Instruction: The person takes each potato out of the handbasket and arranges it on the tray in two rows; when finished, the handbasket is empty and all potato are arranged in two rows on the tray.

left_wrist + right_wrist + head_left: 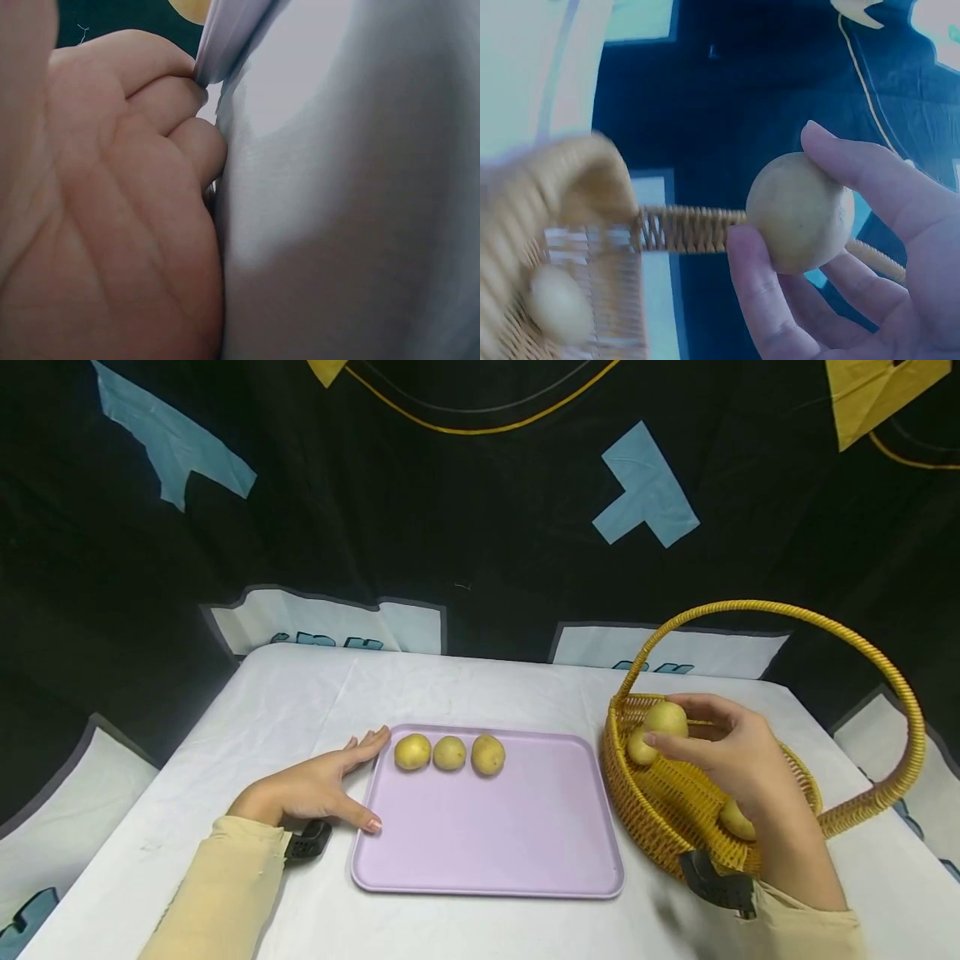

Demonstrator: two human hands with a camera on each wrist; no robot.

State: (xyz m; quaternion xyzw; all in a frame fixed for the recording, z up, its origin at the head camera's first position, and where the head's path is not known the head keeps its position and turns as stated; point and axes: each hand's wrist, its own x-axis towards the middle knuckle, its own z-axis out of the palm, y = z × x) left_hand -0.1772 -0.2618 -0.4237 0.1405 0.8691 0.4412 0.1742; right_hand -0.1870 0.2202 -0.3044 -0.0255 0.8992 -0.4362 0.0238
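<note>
My right hand (720, 739) holds a potato (666, 719) between thumb and fingers over the yellow wicker basket (633, 793). In the right wrist view the round, pale potato (799, 214) sits among the fingertips. Two more potatoes show inside the basket: one potato (641, 748) just below the held one, another potato (735, 821) by my wrist. My left hand (318, 783) rests at the left edge of the lilac tray (487, 835), thumb and fingers spread along its rim. Three potatoes (449, 753) lie in a row near the tray's far left corner.
The basket's tall arched handle (825, 620) rises above the right forearm and slants toward the right. A white cloth (315, 893) covers the table. Behind it hangs a black curtain (450, 527) with blue and yellow shapes.
</note>
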